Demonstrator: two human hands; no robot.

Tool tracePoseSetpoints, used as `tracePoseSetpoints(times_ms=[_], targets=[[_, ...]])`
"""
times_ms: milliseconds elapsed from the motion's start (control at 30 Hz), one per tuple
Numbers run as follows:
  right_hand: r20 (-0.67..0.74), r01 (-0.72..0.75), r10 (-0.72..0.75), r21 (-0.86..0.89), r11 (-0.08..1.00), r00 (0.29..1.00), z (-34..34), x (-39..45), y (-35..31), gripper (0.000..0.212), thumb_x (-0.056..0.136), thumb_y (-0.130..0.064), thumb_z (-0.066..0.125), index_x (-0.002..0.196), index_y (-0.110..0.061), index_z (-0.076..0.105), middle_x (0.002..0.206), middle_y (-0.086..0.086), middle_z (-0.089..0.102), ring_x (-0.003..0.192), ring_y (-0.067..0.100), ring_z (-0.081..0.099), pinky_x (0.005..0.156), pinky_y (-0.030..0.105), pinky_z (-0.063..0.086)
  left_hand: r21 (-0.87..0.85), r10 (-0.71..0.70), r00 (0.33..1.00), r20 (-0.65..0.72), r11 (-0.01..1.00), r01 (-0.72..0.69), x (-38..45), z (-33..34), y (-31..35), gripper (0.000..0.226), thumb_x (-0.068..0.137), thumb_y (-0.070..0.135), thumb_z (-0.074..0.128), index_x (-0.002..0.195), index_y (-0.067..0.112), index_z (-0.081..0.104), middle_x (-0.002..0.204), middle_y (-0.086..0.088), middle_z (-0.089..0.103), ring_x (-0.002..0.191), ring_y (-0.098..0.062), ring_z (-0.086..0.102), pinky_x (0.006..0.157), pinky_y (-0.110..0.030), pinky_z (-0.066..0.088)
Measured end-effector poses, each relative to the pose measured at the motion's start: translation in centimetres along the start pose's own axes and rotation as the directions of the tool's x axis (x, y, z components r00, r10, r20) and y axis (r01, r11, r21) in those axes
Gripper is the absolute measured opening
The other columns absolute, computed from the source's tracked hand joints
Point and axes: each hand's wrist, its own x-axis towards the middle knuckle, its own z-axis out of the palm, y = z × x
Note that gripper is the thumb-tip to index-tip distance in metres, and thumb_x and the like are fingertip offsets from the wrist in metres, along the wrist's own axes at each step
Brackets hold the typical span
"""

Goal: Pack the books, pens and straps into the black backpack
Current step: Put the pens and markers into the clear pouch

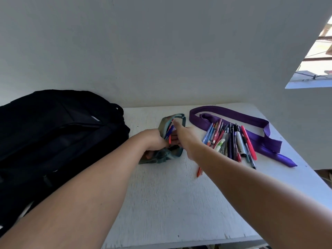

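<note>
A black backpack [53, 137] lies on the left of the white table [161, 203]. In the middle sits a teal-green pouch [164, 156] with its mouth open. My left hand [154, 142] grips the pouch's near edge. My right hand [185, 139] holds a few blue and red pens [169, 131] at the pouch's mouth, their tips inside it. Several loose pens [231, 141] lie fanned out to the right. A purple strap [251, 126] curls behind and under them. One orange pen [199, 172] lies apart, nearer to me. No books are in view.
A white wall rises right behind the table. The table's front edge runs along the bottom, its right edge slants past the strap. A window opening [316, 60] sits at the upper right.
</note>
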Motion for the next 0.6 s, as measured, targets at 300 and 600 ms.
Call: tracePoseSetpoints(times_ms=[300, 600], targets=[[-0.049, 0.208, -0.24, -0.353, 0.912, 0.969, -0.6, -0.3, 2.3, 0.041, 0.103, -0.046, 0.056, 0.143, -0.039, 0.058, 0.144, 0.01, 0.039, 0.111, 0.028, 0.059, 0.096, 0.037, 0.054, -0.24, -0.129, 0.989, -0.07, 0.965, 0.109, 0.4, -1.2, -0.5, 0.048, 0.076, 0.058, 0.08, 0.1, 0.016, 0.073, 0.098, -0.008, 0.073, 0.09, -0.025, 0.071, 0.089, -0.041, 0.06], [-0.076, 0.156, -0.175, -0.206, 0.966, 0.982, -1.5, 1.6, 1.6, 0.035, 0.102, -0.004, 0.051, 0.13, -0.015, 0.07, 0.121, 0.005, 0.069, 0.09, 0.014, 0.065, 0.071, 0.024, 0.054, -0.329, -0.14, 0.984, 0.108, 0.929, 0.169, -2.1, -2.2, -0.8, 0.034, 0.081, 0.035, 0.06, 0.105, 0.01, 0.064, 0.109, -0.014, 0.069, 0.107, -0.031, 0.067, 0.099, -0.043, 0.053]])
